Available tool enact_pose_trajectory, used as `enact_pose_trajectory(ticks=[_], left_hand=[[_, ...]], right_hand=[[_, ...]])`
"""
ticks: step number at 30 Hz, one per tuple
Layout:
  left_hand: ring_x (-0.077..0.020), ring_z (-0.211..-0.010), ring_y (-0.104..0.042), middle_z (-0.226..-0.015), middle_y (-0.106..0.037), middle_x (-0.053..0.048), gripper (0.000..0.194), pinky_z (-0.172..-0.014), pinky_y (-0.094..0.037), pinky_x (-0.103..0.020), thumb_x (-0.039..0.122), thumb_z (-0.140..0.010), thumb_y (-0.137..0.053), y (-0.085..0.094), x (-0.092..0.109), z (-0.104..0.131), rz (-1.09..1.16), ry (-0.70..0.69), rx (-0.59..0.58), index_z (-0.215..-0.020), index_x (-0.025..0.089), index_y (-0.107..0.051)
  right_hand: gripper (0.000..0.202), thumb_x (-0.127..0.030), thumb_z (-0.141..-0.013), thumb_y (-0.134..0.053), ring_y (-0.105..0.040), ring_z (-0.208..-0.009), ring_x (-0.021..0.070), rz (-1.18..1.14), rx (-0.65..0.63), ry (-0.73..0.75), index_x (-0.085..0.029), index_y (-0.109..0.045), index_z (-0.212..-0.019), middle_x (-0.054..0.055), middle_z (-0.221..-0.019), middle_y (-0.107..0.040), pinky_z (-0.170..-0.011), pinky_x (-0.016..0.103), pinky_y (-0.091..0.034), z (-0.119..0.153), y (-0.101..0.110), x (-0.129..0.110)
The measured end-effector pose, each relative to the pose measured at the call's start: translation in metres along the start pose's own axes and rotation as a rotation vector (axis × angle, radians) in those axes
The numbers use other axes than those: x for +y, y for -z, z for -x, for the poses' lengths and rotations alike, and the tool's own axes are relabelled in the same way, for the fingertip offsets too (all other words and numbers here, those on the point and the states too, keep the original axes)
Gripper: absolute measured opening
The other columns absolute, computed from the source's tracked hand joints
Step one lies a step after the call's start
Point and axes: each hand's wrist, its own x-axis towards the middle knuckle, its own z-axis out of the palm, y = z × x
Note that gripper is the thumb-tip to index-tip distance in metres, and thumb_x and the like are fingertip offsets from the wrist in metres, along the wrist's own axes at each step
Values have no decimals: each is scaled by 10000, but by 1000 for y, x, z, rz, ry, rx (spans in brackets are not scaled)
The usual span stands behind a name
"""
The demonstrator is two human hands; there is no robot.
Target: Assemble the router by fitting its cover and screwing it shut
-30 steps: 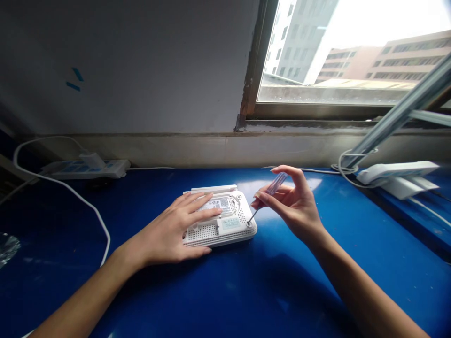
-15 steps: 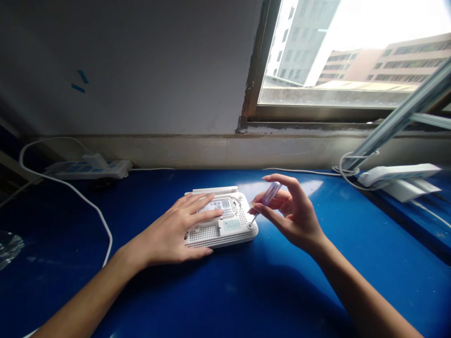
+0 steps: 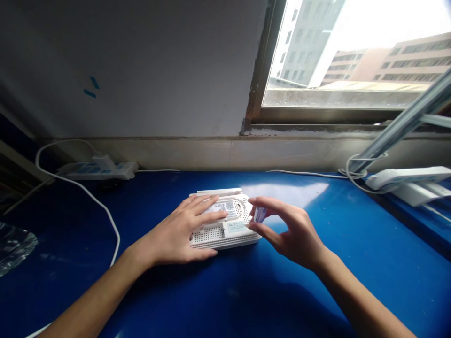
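Router (image 3: 208, 235): one, white, perforated, lying on the blue table (image 3: 225, 300). Antenna (image 3: 219, 191), white, folded along its far edge.

Main label (image 3: 230, 208): white, on the router's upper face, partly under fingers; a square code and small print, too fine to read. Second label (image 3: 237, 227): pale blue-green, nearer the near edge; a line of characters over smaller print, not legible. No brand could be made out.

Left hand (image 3: 176, 234): laid flat over the router's left part, fingers spread across the face, thumb along the near side. Right hand (image 3: 299, 230): at the router's right end, fingertips pinched round the screwdriver (image 3: 260, 215), clear violet handle, tip hidden. Hands were apart.

Left of the router: white cable (image 3: 102, 204), looping; beyond it, a power strip (image 3: 123, 171) with a white plug (image 3: 104, 163); far left, crumpled clear plastic (image 3: 16, 246).

Right of the router, farther back: a second strip (image 3: 408, 176), white, beside a metal post (image 3: 398, 126) wound with cord (image 3: 352, 174).

Behind and above the router: wall (image 3: 169, 70) with two blue tapes (image 3: 94, 82); window (image 3: 338, 98) to the right.
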Motion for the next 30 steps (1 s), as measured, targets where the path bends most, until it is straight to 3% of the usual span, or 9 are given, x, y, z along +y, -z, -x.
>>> enact_pose_trajectory(ticks=[4, 8, 12, 16, 19, 21, 25, 28, 30], left_hand=[[-420, -1596, -246, -1747, -273, -43, 853, -1279, -170, -679, 527, -837, -826, 1, 1, 0, 7, 2, -5, -1590, 443, -435], [-410, -1598, -248, -1746, -279, -27, 853, -1282, -173, -672, 520, -834, -828, 2, 2, 0, 12, 1, 3, -1587, 454, -434], [-409, -1596, -255, -1741, -291, -20, 850, -1284, -172, -666, 525, -833, -826, 2, 2, 0, 22, 2, 7, -1586, 459, -435], [-407, -1595, -257, -1739, -296, -37, 854, -1283, -172, -663, 535, -828, -829, 1, 0, 0, 15, -5, 5, -1584, 447, -443], [-406, -1594, -263, -1739, -295, -52, 854, -1284, -172, -662, 527, -832, -829, 0, 0, 0, 4, -8, 2, -1588, 428, -445], [-408, -1592, -268, -1740, -290, -51, 854, -1282, -173, -666, 522, -834, -829, 0, 0, 0, -4, -14, 3, -1590, 430, -441], [-418, -1585, -280, -1737, -300, -52, 860, -1282, -176, -664, 524, -823, -839, -1, -2, 0, -4, -25, 22, -1585, 432, -452], [-415, -1586, -278, -1738, -298, -49, 858, -1283, -174, -662, 521, -828, -835, -1, -2, 1, -3, -20, 23, -1588, 437, -445], [-412, -1590, -268, -1741, -289, -42, 856, -1285, -170, -662, 523, -834, -830, -1, -2, 0, -2, -19, 17, -1590, 441, -438]], right_hand=[[476, -168, -1000, -631, -751, -837, 198, -34, -50, -24, -275, -539, -1454, 97, -1131, -780, -764, 350, -645, -3, 6, -5], [447, -194, -974, -692, -751, -801, 193, -49, -35, -80, -263, -592, -1404, 65, -1020, -791, -758, 340, -644, -2, 10, 1], [375, -265, -930, -782, -736, -728, 181, 14, 3, -34, -258, -677, -1291, 48, -957, -781, -752, 340, -640, -4, 13, 9], [434, -213, -1006, -662, -764, -996, 230, 105, -54, 28, -283, -599, -1430, 94, -1183, -780, -879, 378, -634, -7, 16, 6], [487, -116, -1053, -490, -696, -1240, 237, 74, -79, 48, -284, -524, -1508, 116, -1404, -697, -1016, 413, -593, -6, 14, 0], [461, -126, -1051, -511, -743, -1135, 217, 25, -33, 19, -278, -543, -1485, 105, -1307, -746, -972, 388, -614, -5, 11, -2], [331, -243, -970, -730, -758, -773, 193, 21, 108, -41, -273, -670, -1294, 36, -926, -790, -752, 337, -639, -5, 6, -1], [304, -312, -917, -803, -720, -718, 193, 116, 132, -5, -275, -726, -1209, 45, -912, -774, -672, 329, -611, -6, 6, -2], [324, -254, -979, -718, -728, -782, 202, 136, 117, 14, -279, -704, -1302, 66, -981, -773, -701, 336, -608, -5, 7, -2]])
